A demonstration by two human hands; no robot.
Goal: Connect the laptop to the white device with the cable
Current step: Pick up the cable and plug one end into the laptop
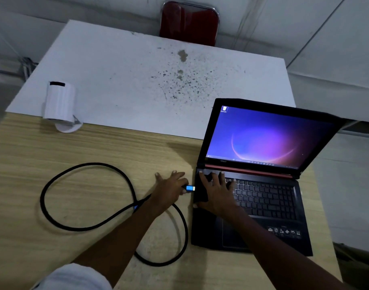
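Now your left hand (172, 190) pinches the stiff blue plug (189, 188) just beside the laptop (263, 208) edge, right hand (216, 192) flat and open steadying it, limp cable (53, 178) looped on the surface (95, 143)

Black laptop (254, 206), red hinge strip, purple-blue screen. Beside the laptop: black cable (85, 206) with blue plug (189, 188), on wood-grain table (74, 147). Beyond the laptop: white device (59, 101), speckled white board (137, 80), red chair (189, 23).

left hand (171, 190) fingers (175, 174): plug (189, 188) at tips, laptop (261, 206) just right | cable (85, 197) loops left and behind wrist | right hand (217, 193) fingers (221, 176): on keyboard | device (59, 101): far left, beyond fingers
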